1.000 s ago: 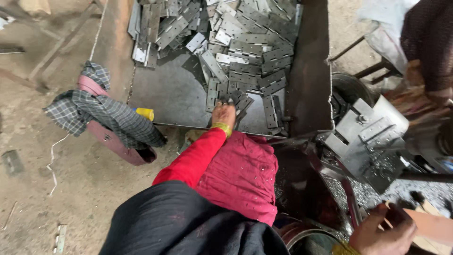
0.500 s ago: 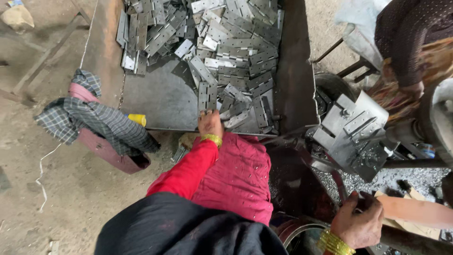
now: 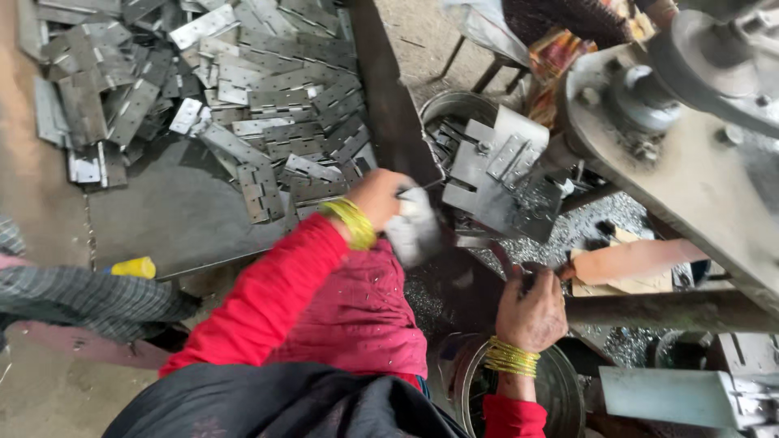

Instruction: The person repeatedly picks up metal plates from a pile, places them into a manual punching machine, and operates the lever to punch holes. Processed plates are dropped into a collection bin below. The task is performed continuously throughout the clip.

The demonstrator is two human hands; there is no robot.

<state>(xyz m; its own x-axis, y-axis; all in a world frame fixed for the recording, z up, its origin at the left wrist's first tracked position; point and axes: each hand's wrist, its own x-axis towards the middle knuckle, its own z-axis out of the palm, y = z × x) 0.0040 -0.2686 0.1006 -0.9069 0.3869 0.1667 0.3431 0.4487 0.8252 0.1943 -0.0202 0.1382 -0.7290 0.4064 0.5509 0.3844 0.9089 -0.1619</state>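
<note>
A big grey machine [image 3: 690, 162] is filling the right side, its heavy arm slanting down from upper left to lower right. Left of it, a wide metal tray [image 3: 178, 219] is lying flat, with a dark raised wall running along its right edge. The far half of the tray is carrying a loose heap of flat metal hinges [image 3: 268, 105], their long sides pointing every which way; the near half is lying bare, giving open room near its front edge. A checked cloth [image 3: 73, 296] is hanging off to the lower left, with a small yellow object [image 3: 134, 267] just beside the tray's front edge.

The left hand [image 3: 381, 199], in a red sleeve with yellow bangles, is reaching over the tray's right wall and gripping a pale, blurred piece [image 3: 414, 227]; it looks like a flat metal piece, its long axis running roughly up and down the view, though the blur is hiding its exact shape. It is sitting between the tray wall and the slotted plate [image 3: 499, 182] at the machine's front.

The right hand [image 3: 531, 312], also bangled, is curling its fingers around a dark handle [image 3: 540, 272] low on the machine, just beside a brownish slab [image 3: 633, 259]. A round metal tub [image 3: 519, 389] is standing under that wrist.
</note>
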